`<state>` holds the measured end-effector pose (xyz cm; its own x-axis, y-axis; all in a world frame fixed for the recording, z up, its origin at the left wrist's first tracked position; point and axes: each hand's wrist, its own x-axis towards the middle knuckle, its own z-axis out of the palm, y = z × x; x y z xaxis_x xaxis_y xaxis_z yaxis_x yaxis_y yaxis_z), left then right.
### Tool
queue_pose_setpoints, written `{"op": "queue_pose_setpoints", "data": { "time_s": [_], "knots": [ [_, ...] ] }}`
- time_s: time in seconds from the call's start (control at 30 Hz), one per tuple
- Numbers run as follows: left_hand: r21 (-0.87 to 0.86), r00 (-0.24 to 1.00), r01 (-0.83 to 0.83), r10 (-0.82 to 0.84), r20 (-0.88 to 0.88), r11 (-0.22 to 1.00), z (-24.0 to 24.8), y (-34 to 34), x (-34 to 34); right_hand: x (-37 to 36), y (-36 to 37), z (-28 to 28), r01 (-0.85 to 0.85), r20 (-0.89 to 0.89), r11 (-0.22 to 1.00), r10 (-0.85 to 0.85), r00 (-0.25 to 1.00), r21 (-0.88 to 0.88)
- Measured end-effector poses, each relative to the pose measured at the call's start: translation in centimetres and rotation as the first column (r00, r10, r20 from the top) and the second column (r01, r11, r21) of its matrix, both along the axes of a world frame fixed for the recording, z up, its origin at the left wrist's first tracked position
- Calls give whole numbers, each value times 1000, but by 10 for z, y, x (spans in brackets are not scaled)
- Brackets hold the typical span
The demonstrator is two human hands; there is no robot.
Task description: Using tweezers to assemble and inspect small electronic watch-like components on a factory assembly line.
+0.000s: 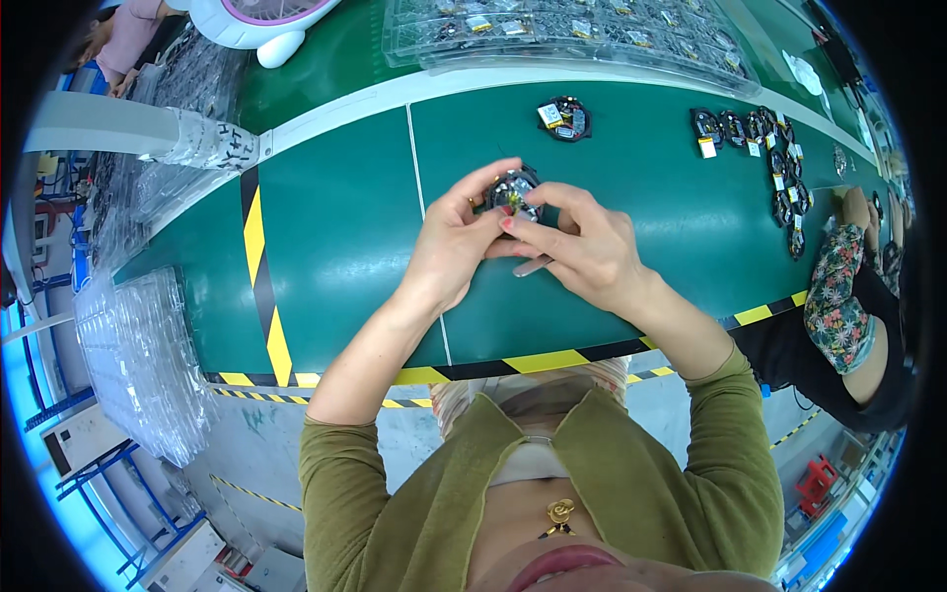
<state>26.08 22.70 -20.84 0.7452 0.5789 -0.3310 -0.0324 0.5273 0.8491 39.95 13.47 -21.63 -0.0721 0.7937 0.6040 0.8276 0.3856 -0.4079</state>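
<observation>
Fingers of the left hand (446, 239) held the round black electronic module (513, 187), best kept steady while narrowed fingers of the right hand (590, 247) pinched it around four o'clock.

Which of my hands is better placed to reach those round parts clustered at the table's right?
Likely your right hand: it sits nearer the cluster of round parts, while your left hand is farther off, holding a separate round device.

The desk (335, 247) is green, bordered by yellow-and-black striped tape (547, 362); the held round circuit module (513, 185) is mostly black and grey; the cardigan (424, 503) is olive green; a co-worker's sleeve (838, 301) is floral.
</observation>
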Motion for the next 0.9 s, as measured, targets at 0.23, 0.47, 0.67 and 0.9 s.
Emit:
{"op": "queue_pose_setpoints", "data": {
  "time_s": [0.23, 0.47, 0.67, 0.9],
  "knots": [
    [-104, 1000, -9, 10, 9, 995, -2, 4, -4, 1, 1, 4, 134, -470, 984, -173, 866, -115],
    [-9, 993, 19, -19, -116, 1000, -1, 3, 0, 5, 6, 5, 189, -407, 978, -209, 890, -89],
    [-40, 985, -160, 157, -72, 986, 0, 9, -3, 34, 12, 17, 245, -707, 948, -314, 633, -202],
    [-62, 981, -192, 192, -3, 980, 0, 12, -6, 19, 3, 9, -175, -988, 984, -16, 156, -43]
  ]
}}
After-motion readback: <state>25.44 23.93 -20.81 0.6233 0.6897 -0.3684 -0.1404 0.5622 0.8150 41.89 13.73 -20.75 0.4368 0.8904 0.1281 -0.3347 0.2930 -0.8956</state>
